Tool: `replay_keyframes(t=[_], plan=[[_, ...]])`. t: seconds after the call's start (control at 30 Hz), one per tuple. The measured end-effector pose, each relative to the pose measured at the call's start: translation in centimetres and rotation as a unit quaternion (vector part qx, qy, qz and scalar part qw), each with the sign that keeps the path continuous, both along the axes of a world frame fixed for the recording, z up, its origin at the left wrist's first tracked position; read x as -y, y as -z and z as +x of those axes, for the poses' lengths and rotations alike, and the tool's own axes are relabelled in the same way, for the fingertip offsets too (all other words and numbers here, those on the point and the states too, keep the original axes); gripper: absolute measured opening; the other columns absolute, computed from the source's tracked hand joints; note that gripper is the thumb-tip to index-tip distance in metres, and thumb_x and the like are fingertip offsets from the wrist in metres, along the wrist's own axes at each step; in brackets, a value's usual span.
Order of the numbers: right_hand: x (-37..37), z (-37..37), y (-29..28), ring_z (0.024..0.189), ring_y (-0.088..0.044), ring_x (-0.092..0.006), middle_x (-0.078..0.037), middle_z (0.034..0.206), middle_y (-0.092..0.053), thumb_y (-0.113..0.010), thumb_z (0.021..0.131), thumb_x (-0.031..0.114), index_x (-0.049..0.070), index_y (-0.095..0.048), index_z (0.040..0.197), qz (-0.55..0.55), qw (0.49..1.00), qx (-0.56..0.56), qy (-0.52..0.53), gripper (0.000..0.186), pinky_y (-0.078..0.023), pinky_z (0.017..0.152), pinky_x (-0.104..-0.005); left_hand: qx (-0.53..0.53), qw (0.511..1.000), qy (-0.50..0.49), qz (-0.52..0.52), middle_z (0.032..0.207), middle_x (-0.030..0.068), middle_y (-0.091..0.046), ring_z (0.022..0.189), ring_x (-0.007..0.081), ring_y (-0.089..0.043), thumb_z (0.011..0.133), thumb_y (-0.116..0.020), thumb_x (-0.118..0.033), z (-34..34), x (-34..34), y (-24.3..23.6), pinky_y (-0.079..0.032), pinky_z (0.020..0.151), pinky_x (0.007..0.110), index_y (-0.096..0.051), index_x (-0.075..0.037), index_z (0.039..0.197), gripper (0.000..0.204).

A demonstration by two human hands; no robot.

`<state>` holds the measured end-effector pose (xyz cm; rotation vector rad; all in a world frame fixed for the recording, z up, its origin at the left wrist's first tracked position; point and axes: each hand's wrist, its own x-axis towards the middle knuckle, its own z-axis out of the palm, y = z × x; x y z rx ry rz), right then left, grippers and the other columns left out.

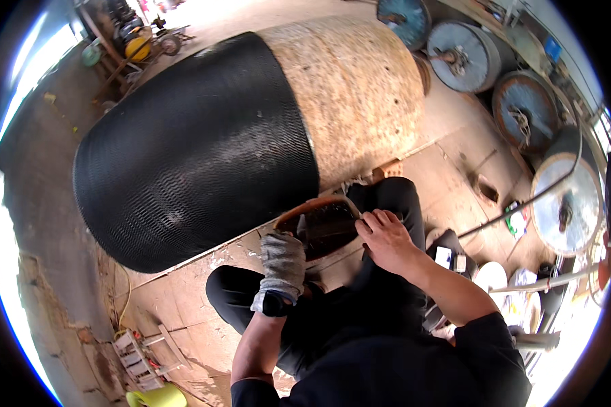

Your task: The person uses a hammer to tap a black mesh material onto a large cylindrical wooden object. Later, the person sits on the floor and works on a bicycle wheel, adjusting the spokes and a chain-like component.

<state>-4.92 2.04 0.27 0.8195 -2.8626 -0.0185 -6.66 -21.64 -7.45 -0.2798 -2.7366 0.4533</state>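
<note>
A shallow pan (329, 229) with a brown rim and a dark, glossy inside is held over my lap, just in front of a large cylinder. My left hand (282, 261), in a grey knitted glove, is closed on the pan's near left side; its fingertips are partly hidden. The bare right hand (389, 241) has its fingers curled at the right rim. Beyond the pan lies the big cylinder, its left part wrapped in black ridged material (204, 142) and its right part a mottled tan surface (356, 88).
Several metal-ended drums (458, 57) line the right wall. A thin curved rod (523, 207) crosses the right side. A brick (390, 168) touches the cylinder's right base. At the lower left stand a small wooden stool (139, 363) and a yellow-green object (157, 397).
</note>
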Motion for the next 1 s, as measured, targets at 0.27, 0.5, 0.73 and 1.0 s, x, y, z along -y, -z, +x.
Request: replay_keyframes(t=[0.27, 0.5, 0.73, 1.0], plan=[[-0.6, 0.0, 2.2, 0.091, -0.064, -0.0326, -0.014, 0.094, -0.061, -0.064, 0.077, 0.008, 0.003, -0.057, 0.106, -0.033, 0.998, 0.048, -0.014, 0.031, -0.055, 0.074, -0.0432, 0.003, 0.997, 0.054, 0.052, 0.072, 0.0114, -0.057, 0.067, 0.0229, -0.059, 0.087, -0.055, -0.007, -0.9, 0.6, -0.4, -0.045, 0.054, 0.035, -0.063, 0.005, 0.09, 0.015], [-2.1, 4.0, 0.4, 0.085, -0.066, -0.0346, -0.016, 0.094, -0.061, -0.063, 0.087, 0.014, 0.003, -0.054, 0.124, -0.16, 0.983, 0.087, 0.038, 0.04, -0.056, 0.07, -0.0458, 0.117, 0.992, 0.051, 0.017, 0.087, 0.0147, -0.064, 0.083, 0.0313, -0.062, 0.09, -0.055, -0.021, -0.5, 0.8, -1.4, -0.047, 0.069, 0.045, -0.068, -0.002, 0.092, 0.022], [-2.1, 1.2, 1.1, 0.063, -0.061, -0.043, -0.022, 0.072, -0.061, -0.065, 0.094, 0.02, 0.002, -0.052, 0.099, -0.351, 0.931, 0.042, 0.088, 0.023, -0.049, 0.054, -0.0485, -0.054, 0.939, 0.123, 0.316, 0.075, 0.0121, -0.059, 0.071, 0.0334, -0.059, 0.079, -0.06, -0.011, -3.5, -1.3, -3.9, -0.045, 0.063, 0.046, -0.055, -0.008, 0.078, 0.005], [1.4, -7.7, -3.5, 0.067, -0.061, -0.0473, -0.024, 0.072, -0.06, -0.058, 0.097, 0.012, -0.002, -0.051, 0.112, -0.506, 0.86, -0.039, 0.052, 0.022, -0.047, 0.056, -0.0491, -0.304, 0.886, 0.21, 0.28, 0.091, 0.0111, -0.056, 0.08, 0.0323, -0.056, 0.07, -0.062, 0.01, -16.3, 3.6, -14.4, -0.046, 0.073, 0.045, -0.049, -0.006, 0.097, 0.034]])
